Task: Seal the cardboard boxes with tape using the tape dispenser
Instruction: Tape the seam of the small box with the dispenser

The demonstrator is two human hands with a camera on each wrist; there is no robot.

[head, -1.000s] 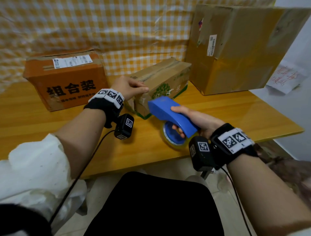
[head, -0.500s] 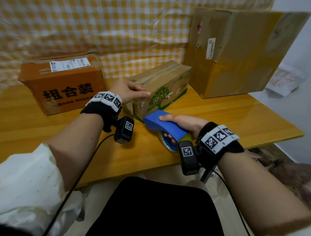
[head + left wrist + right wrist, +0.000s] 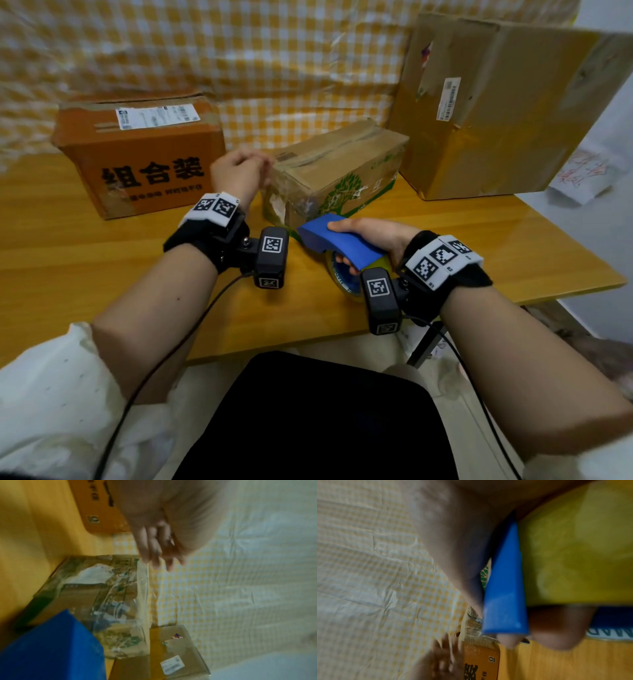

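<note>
A small cardboard box [image 3: 342, 161] with a green tree print lies in the middle of the wooden table [image 3: 85, 274]; clear tape shines along its top edge and near end [image 3: 120, 601]. My left hand [image 3: 241, 171] hovers at the box's near left top corner with relaxed fingers [image 3: 154, 550] that hold nothing. My right hand [image 3: 371, 233] grips the blue tape dispenser [image 3: 339, 240] just in front of the box's near end. The dispenser's tape roll [image 3: 342, 281] sits low over the table. The dispenser's nose points at the box.
An orange box [image 3: 137, 154] with black characters and a white label stands at the back left. A large brown box [image 3: 496, 102] stands at the back right. A yellow checked cloth [image 3: 239, 51] hangs behind. The table's front edge runs just before my wrists.
My right hand brought the dispenser down and left, close to the box's near end. My left hand came off the box's top and drew back to its left corner.
</note>
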